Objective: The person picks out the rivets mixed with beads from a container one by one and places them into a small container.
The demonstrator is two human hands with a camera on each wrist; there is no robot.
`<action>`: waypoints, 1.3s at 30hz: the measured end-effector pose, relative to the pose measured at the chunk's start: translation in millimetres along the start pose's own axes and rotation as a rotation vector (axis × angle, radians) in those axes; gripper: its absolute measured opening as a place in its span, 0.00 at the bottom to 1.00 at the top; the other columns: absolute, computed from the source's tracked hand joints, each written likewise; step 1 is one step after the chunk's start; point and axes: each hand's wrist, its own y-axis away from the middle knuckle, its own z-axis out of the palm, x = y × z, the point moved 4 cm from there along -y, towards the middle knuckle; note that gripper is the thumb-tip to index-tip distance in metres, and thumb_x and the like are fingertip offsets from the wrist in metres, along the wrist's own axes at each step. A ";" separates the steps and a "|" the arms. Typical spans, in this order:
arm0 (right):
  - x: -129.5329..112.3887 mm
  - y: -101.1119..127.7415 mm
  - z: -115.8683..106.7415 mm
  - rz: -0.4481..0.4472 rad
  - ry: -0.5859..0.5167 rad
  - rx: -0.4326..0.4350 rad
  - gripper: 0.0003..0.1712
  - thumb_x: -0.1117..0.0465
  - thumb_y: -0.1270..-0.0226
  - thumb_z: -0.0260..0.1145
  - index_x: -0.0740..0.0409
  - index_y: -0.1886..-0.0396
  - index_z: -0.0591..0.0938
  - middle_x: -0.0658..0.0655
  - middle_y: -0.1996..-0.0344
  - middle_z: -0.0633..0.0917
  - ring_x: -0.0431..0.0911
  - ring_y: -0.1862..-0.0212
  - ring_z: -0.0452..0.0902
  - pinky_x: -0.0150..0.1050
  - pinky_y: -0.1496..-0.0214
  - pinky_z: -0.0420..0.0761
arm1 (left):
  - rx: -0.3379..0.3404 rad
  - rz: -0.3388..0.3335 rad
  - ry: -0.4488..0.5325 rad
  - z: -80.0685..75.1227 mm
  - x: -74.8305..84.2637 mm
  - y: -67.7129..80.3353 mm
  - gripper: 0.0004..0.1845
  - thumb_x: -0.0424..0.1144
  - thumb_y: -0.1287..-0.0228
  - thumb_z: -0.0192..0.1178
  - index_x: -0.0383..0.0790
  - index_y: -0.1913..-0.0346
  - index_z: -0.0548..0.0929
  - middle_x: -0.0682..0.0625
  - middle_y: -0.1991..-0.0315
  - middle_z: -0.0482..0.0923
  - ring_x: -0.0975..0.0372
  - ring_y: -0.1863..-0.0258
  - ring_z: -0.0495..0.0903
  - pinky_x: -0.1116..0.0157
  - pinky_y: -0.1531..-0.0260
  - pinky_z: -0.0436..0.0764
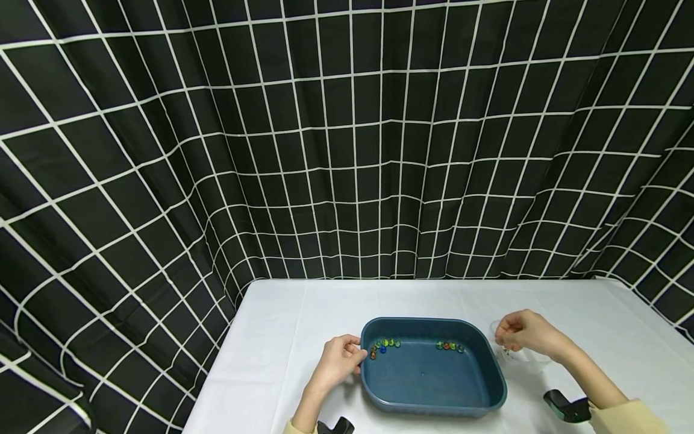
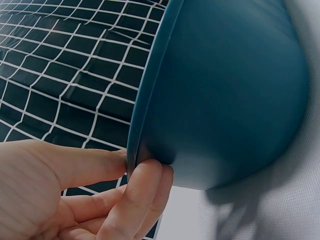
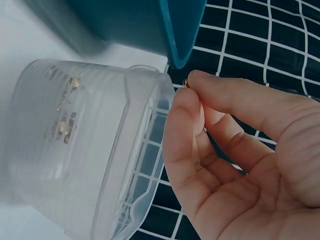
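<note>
A blue plastic basin (image 1: 423, 386) stands on the white table, its left rim pinched between the thumb and fingers of my left hand (image 1: 337, 361). Inside it, one group of several coloured marbles (image 1: 385, 342) lies at the back left and another row of marbles (image 1: 446, 346) at the back right. To the basin's right is a clear plastic container (image 3: 90, 135) with a few marbles (image 3: 64, 127) showing through its wall. Over the container's opening, my right hand (image 1: 528, 331) pinches a marble (image 3: 185, 83) between thumb and forefinger; most of that marble is hidden by the fingertips.
The white cloth of the table (image 1: 282, 337) extends around the basin. Behind and at the sides hangs a black curtain (image 1: 368, 150) with a white grid. Dark wrist devices (image 1: 569, 407) sit by the cream sleeves on both arms.
</note>
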 end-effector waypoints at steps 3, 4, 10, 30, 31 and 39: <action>2.1 1.6 -1.0 0.020 0.002 0.005 0.02 0.71 0.43 0.62 0.70 0.72 0.79 0.56 0.79 0.78 0.40 0.77 0.72 0.35 0.74 0.78 | 0.000 -0.001 0.003 -0.1 0.1 0.9 0.16 0.28 0.44 0.61 0.19 0.56 0.76 0.48 0.76 0.74 0.64 0.84 0.78 0.72 0.83 0.77; 2.6 2.3 -1.4 0.024 0.003 0.005 0.03 0.71 0.43 0.62 0.70 0.72 0.78 0.56 0.79 0.78 0.40 0.77 0.72 0.35 0.74 0.78 | -0.001 -0.005 0.004 0.0 0.0 1.0 0.16 0.28 0.44 0.61 0.19 0.56 0.76 0.48 0.76 0.74 0.64 0.84 0.78 0.72 0.83 0.77; 4.4 5.9 -3.6 0.030 0.016 0.016 0.04 0.71 0.42 0.62 0.70 0.72 0.78 0.56 0.79 0.79 0.40 0.77 0.72 0.36 0.74 0.79 | 0.004 -0.021 0.006 0.6 -1.5 0.9 0.16 0.28 0.44 0.61 0.19 0.56 0.76 0.49 0.76 0.73 0.64 0.84 0.78 0.72 0.84 0.76; 15.1 11.9 -10.0 0.090 0.057 0.054 0.04 0.69 0.42 0.63 0.68 0.72 0.79 0.56 0.78 0.80 0.41 0.76 0.73 0.35 0.73 0.78 | 0.003 -0.013 -0.008 0.9 -3.9 0.0 0.14 0.28 0.44 0.61 0.20 0.57 0.77 0.49 0.76 0.74 0.62 0.84 0.79 0.71 0.83 0.77; 15.4 12.1 -10.5 0.091 0.059 0.053 0.05 0.69 0.42 0.64 0.68 0.72 0.79 0.56 0.78 0.79 0.41 0.76 0.73 0.35 0.73 0.78 | 0.003 -0.010 -0.008 0.9 -3.9 -0.2 0.14 0.29 0.44 0.61 0.20 0.57 0.77 0.49 0.76 0.74 0.62 0.84 0.79 0.71 0.83 0.77; 18.3 12.9 -13.7 0.100 0.065 0.057 0.05 0.68 0.42 0.63 0.68 0.71 0.79 0.54 0.80 0.77 0.41 0.76 0.72 0.35 0.73 0.77 | 0.001 -0.008 -0.001 1.0 -3.5 -1.3 0.15 0.28 0.44 0.61 0.20 0.56 0.76 0.49 0.76 0.74 0.62 0.83 0.79 0.71 0.83 0.77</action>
